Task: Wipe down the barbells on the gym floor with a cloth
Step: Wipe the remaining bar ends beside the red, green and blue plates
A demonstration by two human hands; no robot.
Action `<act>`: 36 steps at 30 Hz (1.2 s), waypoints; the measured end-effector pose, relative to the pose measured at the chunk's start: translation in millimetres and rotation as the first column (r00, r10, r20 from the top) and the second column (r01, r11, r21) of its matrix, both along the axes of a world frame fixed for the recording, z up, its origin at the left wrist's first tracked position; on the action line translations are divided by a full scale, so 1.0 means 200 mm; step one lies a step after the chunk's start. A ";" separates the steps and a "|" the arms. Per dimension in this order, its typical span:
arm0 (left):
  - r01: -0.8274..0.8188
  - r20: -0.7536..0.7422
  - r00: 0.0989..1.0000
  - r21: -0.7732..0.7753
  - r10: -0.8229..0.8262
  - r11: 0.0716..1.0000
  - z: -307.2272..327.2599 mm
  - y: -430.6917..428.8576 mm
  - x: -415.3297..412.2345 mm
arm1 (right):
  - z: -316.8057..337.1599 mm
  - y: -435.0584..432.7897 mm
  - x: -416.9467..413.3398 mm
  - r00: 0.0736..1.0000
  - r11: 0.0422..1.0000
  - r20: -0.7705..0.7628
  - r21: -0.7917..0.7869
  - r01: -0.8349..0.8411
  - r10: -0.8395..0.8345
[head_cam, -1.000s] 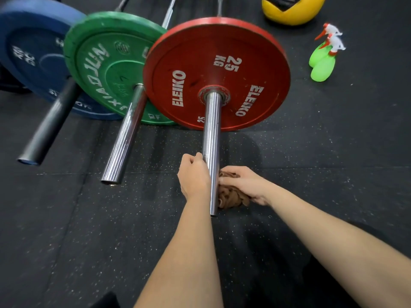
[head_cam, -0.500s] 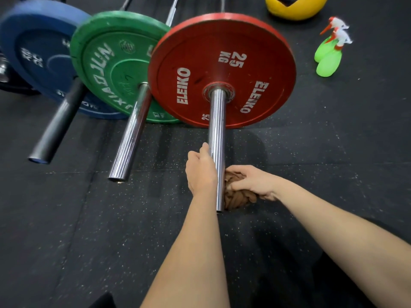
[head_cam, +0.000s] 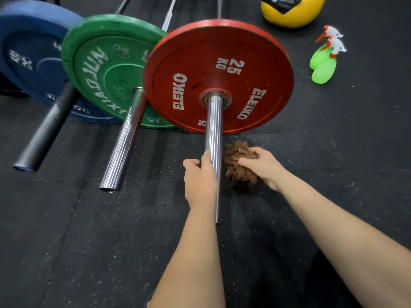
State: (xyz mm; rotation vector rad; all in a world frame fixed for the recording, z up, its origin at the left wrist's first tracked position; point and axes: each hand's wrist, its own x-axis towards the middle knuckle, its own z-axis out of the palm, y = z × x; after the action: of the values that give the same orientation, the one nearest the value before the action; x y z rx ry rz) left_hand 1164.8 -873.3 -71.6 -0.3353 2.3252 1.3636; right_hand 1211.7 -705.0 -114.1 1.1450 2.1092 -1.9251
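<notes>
Cloth (head_cam: 241, 162), brown and bunched into a wad, sits in your right hand (head_cam: 264, 165), whose fingers curl over it from the right. The wad is just to the right of the chrome barbell sleeve (head_cam: 214, 130), low over the floor; you cannot tell whether it touches the metal. Your left hand (head_cam: 200, 181) grips that same sleeve from the left, thumb lying along the top and fingers wrapped round the side, partway between the sleeve's free end and the red plate (head_cam: 255, 70). The plate reads ELEIKO and 25 KG and stands on edge on the black speckled floor (head_cam: 89, 241).

To the left, a second chrome sleeve (head_cam: 124, 147) sticks out of a green plate (head_cam: 104, 70), partly overlapped by the red one. Further left, a black sleeve (head_cam: 44, 134) comes out of a blue plate (head_cam: 29, 52). Right of the red plate and well apart from it, two green spray bottles (head_cam: 322, 65) with white heads lie together on the floor. A yellow ball (head_cam: 293, 12) rests beyond them at the top edge.
</notes>
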 end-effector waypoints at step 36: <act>0.184 0.104 0.981 -0.224 -0.164 0.957 -0.01 0.03 -0.03 | 0.28 0.04 -0.57 0.993 0.901 -0.077 0.431 -0.051 0.094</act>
State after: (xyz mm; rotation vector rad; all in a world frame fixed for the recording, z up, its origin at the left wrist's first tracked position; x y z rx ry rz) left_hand 1159.5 -867.5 -72.6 -0.2457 2.3844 0.9773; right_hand 1097.4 -696.7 -57.5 1.0248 2.6787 -1.5524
